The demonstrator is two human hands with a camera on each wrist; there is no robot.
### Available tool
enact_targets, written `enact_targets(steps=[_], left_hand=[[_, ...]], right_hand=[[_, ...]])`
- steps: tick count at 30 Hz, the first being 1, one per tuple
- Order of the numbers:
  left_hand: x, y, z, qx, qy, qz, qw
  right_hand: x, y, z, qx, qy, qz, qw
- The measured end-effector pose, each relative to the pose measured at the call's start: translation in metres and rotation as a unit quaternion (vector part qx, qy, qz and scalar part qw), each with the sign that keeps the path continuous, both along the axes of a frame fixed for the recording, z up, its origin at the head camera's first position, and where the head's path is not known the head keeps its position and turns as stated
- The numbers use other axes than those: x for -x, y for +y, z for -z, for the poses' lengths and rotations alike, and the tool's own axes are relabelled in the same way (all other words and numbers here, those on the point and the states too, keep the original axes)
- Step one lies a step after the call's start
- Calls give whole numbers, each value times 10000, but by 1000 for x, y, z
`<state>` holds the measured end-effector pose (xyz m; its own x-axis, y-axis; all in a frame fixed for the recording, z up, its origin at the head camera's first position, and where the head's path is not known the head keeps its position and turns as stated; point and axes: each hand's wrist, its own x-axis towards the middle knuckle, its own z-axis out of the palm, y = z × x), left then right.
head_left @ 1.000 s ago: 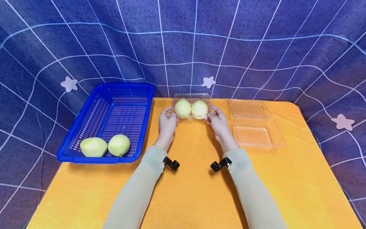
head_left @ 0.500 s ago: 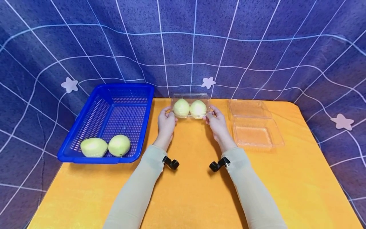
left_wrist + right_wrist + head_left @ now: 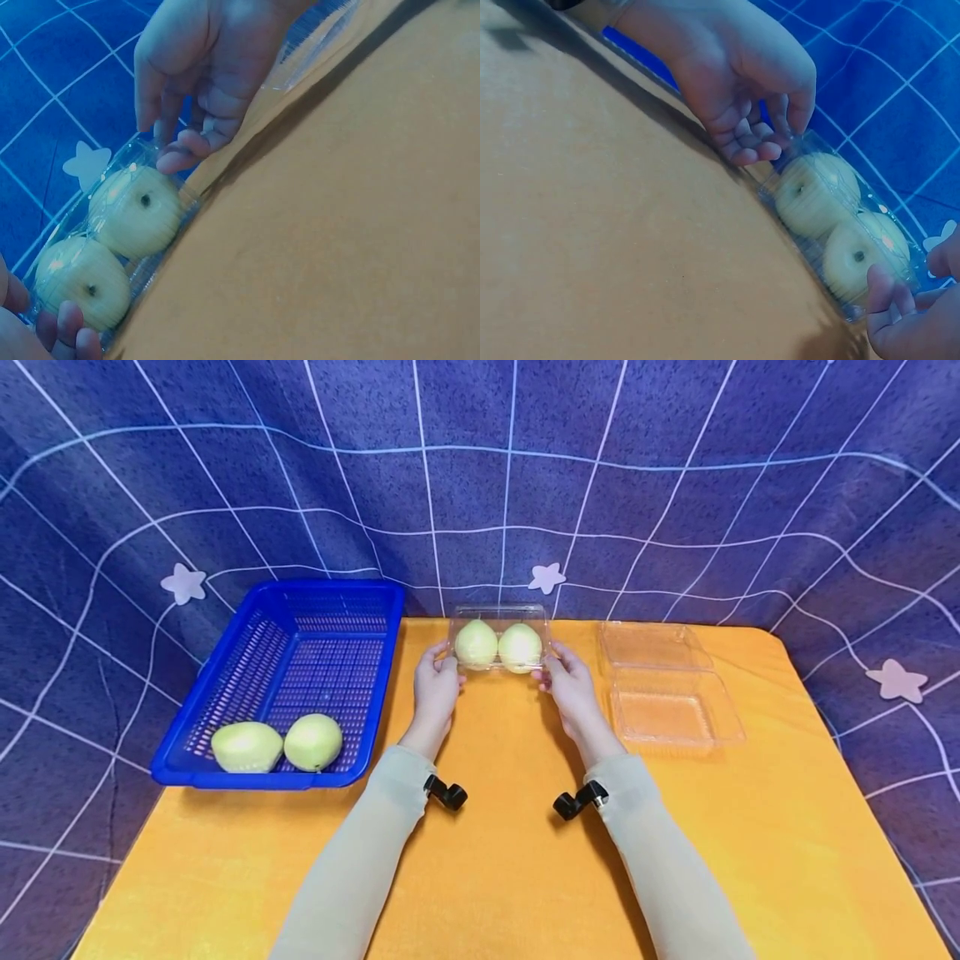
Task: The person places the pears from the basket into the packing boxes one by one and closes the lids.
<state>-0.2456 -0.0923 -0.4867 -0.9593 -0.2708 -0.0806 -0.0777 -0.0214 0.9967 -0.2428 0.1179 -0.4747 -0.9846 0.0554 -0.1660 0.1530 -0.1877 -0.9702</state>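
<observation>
A clear plastic clamshell box (image 3: 499, 612) stands at the back edge of the table, its lid over two pale green pears (image 3: 476, 644). My left hand (image 3: 437, 689) holds its left front corner, and my right hand (image 3: 573, 693) holds the right front corner, thumbs toward the top. In the left wrist view, the right hand (image 3: 214, 71) pinches the far end of the box, with the left hand (image 3: 34, 334) at the near end. The right wrist view has the left hand (image 3: 739, 82) at the far end and the right hand (image 3: 919, 307) close by.
On the left stands a blue plastic basket (image 3: 378, 693) with two more pears (image 3: 313, 742) near its front wall. An open clear clamshell box (image 3: 663, 714) lies on the right of the orange-covered table (image 3: 495, 860). A dark blue gridded curtain (image 3: 480, 485) hangs behind.
Both hands and the box with the pears have shifted very slightly left. The grip on the box corners looks much the same.
</observation>
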Motion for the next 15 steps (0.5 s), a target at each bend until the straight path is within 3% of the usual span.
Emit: enact_targets(steps=[7,15], left_hand=[[-7,-4,1,205,-26,171,9996],[-16,-5,0,482,-157,394,9979]], right_hand=[[-14,3,-5,-264,-139,-179,9994],[-30,14,-5,-1009,-4,-542,9934]])
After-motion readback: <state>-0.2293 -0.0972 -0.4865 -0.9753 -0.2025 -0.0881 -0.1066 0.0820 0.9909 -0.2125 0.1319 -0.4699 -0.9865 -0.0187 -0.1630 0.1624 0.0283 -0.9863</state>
